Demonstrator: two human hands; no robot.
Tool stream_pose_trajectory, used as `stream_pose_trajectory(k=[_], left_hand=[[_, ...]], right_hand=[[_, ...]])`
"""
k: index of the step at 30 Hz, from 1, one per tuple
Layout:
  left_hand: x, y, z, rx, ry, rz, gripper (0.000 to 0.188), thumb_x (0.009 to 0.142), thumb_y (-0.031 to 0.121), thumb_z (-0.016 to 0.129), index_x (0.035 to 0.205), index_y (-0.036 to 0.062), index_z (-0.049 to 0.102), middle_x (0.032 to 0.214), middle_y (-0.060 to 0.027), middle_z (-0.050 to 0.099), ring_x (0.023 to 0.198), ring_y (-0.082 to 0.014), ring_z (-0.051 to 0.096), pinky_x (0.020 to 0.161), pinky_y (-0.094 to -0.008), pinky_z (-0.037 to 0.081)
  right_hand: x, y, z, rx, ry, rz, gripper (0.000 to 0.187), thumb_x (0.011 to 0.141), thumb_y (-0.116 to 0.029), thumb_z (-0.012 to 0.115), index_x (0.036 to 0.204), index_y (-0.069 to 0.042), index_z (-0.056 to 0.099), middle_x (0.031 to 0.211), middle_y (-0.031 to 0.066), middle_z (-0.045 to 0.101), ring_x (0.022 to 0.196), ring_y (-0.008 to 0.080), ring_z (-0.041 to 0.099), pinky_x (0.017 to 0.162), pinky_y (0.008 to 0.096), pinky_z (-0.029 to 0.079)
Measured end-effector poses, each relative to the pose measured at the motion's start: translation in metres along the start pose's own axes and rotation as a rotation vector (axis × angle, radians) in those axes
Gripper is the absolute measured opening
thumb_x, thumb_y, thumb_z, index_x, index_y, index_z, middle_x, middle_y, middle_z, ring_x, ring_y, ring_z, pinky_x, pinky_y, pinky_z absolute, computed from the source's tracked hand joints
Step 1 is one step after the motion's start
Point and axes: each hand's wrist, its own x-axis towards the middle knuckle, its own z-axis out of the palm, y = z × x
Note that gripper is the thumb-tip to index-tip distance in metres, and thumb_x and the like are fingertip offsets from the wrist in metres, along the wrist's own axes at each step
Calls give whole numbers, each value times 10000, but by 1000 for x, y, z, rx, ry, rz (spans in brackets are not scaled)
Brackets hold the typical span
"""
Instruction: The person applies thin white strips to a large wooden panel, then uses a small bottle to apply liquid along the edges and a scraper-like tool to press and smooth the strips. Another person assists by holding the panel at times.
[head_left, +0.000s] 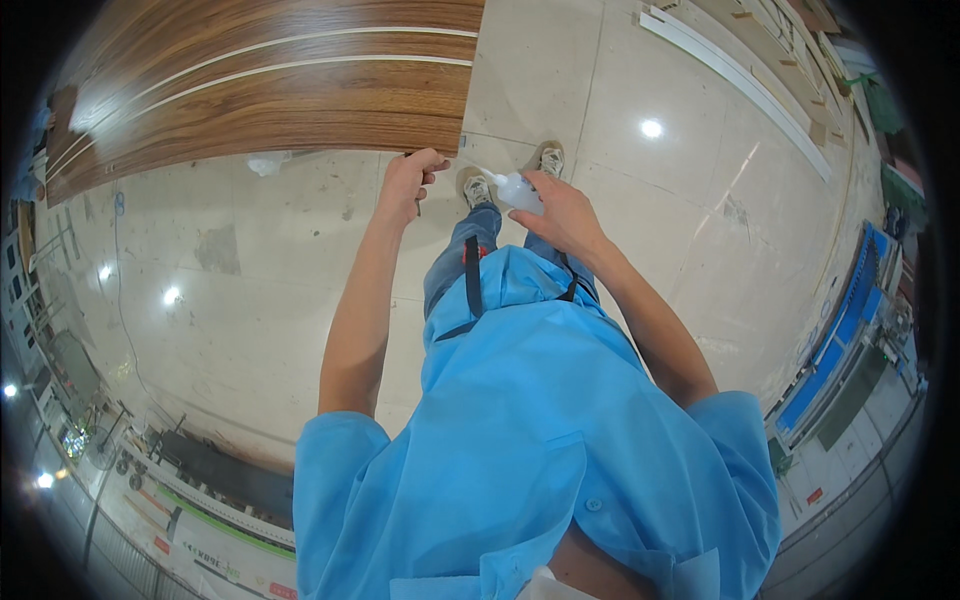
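My right hand is wrapped round a translucent white squeeze bottle. The bottle lies tilted, its thin nozzle pointing left toward the near right corner of a brown wood-grain panel. Just below that corner, my left hand is closed with the fingers curled. A small dark bit shows under its fingers, too little to name. Whether the left fingertips touch the panel's edge I cannot tell. Two pale parallel strips run along the panel's length.
Beneath the panel lies a crumpled whitish thing on the tiled floor. Long white boards are stacked at the far right. A blue machine frame stands at right, and a long machine at lower left. A thin cable crosses the floor.
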Motion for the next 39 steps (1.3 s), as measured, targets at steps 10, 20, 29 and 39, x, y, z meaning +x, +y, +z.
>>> stream_pose_trajectory(k=[10, 20, 29, 39], left_hand=[[-1, -6, 9, -60, 83, 25, 189, 825, 196, 661, 953, 67, 714, 943, -43, 734, 683, -43, 434, 496, -211, 273], [-6, -34, 51, -294, 319, 225, 210, 834, 145, 683, 995, 16, 721, 925, -47, 727, 654, -63, 483, 486, -236, 313], [-4, -36, 53, -380, 369, 240, 184, 807, 123, 687, 929, -7, 731, 857, -40, 698, 650, -73, 492, 490, -242, 308], [-9, -38, 45, -384, 320, 262, 98, 802, 68, 739, 803, 5, 663, 750, -14, 595, 694, -115, 518, 646, -281, 399]], right_hand=[[7, -4, -5, -52, 0, 12, 548, 845, -337, 793, 1275, -44, 622, 1126, 177, 700, 1062, 367, 678, 904, 465, 544], [13, -6, -11, -31, 28, 51, 569, 841, -356, 788, 1295, -52, 631, 1159, 153, 696, 1064, 341, 682, 895, 454, 550], [16, -8, -15, -98, 0, -3, 569, 845, -363, 783, 1301, -59, 630, 1172, 161, 700, 1073, 349, 685, 898, 459, 555], [23, -12, -30, -219, -34, -50, 517, 834, -355, 780, 1262, -95, 653, 1093, 137, 704, 1038, 327, 691, 872, 453, 564]])
